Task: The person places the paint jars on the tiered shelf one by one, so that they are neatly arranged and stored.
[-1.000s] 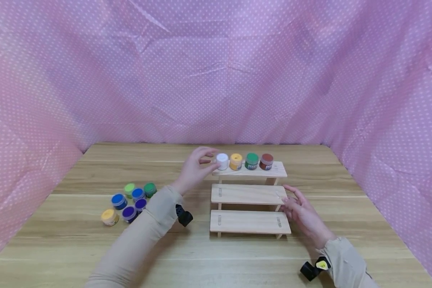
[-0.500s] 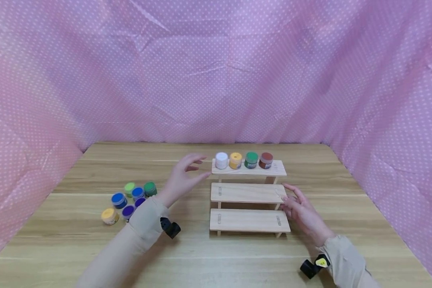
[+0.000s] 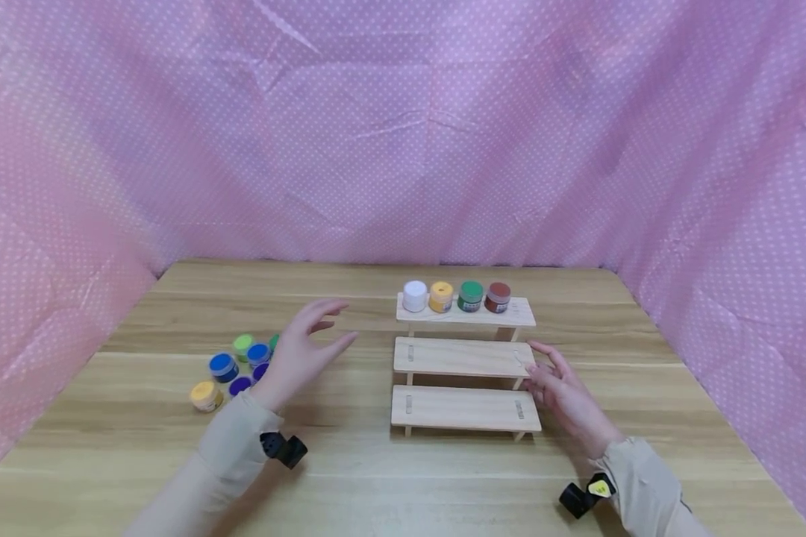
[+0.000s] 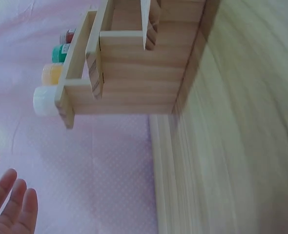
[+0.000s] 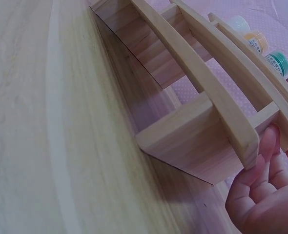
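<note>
A three-tier wooden shelf (image 3: 466,356) stands on the table. Its top tier bears a row of small paint jars: a white jar (image 3: 415,296), a yellow jar (image 3: 441,297), a green jar (image 3: 471,296) and a brown-red jar (image 3: 498,297). My left hand (image 3: 302,354) is in the air left of the shelf, thumb and fingers apart, holding nothing; its fingertips also show in the left wrist view. My right hand (image 3: 567,399) holds the right end of the middle tier, its fingers (image 5: 268,141) bent against the wood in the right wrist view.
Left on the table is a cluster of paint jars, partly hidden by my left hand: a yellow jar (image 3: 206,396), a blue jar (image 3: 224,367), a light green jar (image 3: 244,347) and several others. Pink dotted cloth (image 3: 403,149) hangs behind the table.
My left hand has let go of the white jar on the top tier and moved left and toward me, toward the jar cluster. The right hand stays at the shelf.
</note>
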Available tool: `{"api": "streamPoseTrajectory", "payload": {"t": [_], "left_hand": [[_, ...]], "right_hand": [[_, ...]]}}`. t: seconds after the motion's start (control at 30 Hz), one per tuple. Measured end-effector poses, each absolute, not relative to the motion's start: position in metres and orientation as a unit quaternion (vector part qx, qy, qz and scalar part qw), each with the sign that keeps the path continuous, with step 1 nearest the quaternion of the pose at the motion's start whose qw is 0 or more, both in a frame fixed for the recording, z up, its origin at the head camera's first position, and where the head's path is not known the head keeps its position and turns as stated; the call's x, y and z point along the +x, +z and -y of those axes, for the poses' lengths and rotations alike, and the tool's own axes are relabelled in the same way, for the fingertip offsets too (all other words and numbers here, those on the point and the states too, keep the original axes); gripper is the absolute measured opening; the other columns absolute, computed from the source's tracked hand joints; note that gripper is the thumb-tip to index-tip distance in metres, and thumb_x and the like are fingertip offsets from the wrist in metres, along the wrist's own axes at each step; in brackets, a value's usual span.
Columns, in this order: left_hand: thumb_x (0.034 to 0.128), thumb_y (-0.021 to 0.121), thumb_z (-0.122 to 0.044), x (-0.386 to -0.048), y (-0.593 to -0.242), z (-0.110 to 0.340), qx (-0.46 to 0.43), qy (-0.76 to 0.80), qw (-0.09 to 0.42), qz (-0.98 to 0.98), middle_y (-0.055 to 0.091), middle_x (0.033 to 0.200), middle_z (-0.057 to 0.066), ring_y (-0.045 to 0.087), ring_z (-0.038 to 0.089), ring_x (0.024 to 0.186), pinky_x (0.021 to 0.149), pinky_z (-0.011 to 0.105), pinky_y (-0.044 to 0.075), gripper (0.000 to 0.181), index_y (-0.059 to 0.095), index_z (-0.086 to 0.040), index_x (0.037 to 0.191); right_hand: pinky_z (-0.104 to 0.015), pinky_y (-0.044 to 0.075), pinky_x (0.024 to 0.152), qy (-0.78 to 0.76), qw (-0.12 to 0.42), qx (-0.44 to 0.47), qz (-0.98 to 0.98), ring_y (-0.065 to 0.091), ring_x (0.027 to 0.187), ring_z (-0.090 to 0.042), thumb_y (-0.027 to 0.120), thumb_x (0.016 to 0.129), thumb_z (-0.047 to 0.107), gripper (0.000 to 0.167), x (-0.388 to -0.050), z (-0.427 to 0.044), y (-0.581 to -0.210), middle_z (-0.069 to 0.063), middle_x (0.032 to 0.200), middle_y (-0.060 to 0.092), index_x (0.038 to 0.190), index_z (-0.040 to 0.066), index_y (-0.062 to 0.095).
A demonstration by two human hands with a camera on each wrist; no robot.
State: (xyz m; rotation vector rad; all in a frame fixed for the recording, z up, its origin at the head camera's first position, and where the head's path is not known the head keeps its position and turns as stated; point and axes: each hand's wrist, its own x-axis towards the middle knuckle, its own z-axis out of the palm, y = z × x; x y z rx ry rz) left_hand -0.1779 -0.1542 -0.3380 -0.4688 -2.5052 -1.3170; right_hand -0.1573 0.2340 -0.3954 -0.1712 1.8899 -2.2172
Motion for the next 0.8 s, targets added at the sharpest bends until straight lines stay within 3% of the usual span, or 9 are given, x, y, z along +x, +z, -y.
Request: {"api": "streamPoseTrajectory", "payload": {"t": [0.33,0.47,0.57,0.7,0.8], "left_hand": [[0.0845,0.072,-0.016,-0.155,-0.343,0.191,-0.119,-0.402,0.175,0.891,0.057,0.126,0.013,0.056,0.03,0.112,0.093,0.047,0.048,0.042,0.059,-0.006,0.123],[0.0838,0.072,-0.011,-0.147,-0.348,0.205,-0.115,-0.384,0.198,0.895,0.059,0.124,0.015,0.057,0.03,0.109,0.092,0.017,0.047,0.041,0.06,-0.005,0.122],[0.0828,0.073,-0.01,-0.142,-0.351,0.216,-0.111,-0.376,0.214,0.894,0.061,0.12,0.013,0.057,0.013,0.104,0.083,0.0,0.038,0.041,0.061,-0.008,0.122],[0.0829,0.073,-0.011,-0.135,-0.354,0.23,-0.089,-0.377,0.212,0.897,0.062,0.117,0.013,0.046,-0.011,0.099,0.081,0.0,0.037,0.041,0.061,-0.008,0.122],[0.0834,0.072,-0.009,-0.132,-0.356,0.239,-0.078,-0.38,0.204,0.899,0.061,0.117,0.017,0.042,-0.014,0.099,0.084,-0.003,0.033,0.041,0.06,-0.003,0.122]], "right_hand": [[-0.017,0.05,0.074,-0.748,0.113,-0.071,-0.65,0.061,0.082,-0.006,0.046,0.098,0.007,0.036,-0.156,-0.234,-0.395,0.011,0.096,0.066,0.12,0.035,0.046],[-0.017,0.051,0.075,-0.748,0.11,-0.065,-0.651,0.061,0.082,-0.006,0.046,0.098,0.006,0.036,-0.156,-0.234,-0.395,0.01,0.096,0.066,0.121,0.035,0.046],[-0.017,0.051,0.077,-0.746,0.107,-0.064,-0.655,0.06,0.082,-0.005,0.046,0.098,0.007,0.036,-0.157,-0.233,-0.394,0.01,0.098,0.065,0.124,0.032,0.044],[-0.016,0.049,0.07,-0.747,0.107,-0.066,-0.653,0.059,0.078,-0.005,0.046,0.098,0.006,0.037,-0.159,-0.234,-0.395,0.01,0.095,0.065,0.123,0.032,0.044],[-0.015,0.049,0.067,-0.749,0.108,-0.063,-0.651,0.059,0.078,-0.005,0.046,0.098,0.005,0.036,-0.159,-0.234,-0.395,0.01,0.094,0.064,0.122,0.033,0.045]]}}
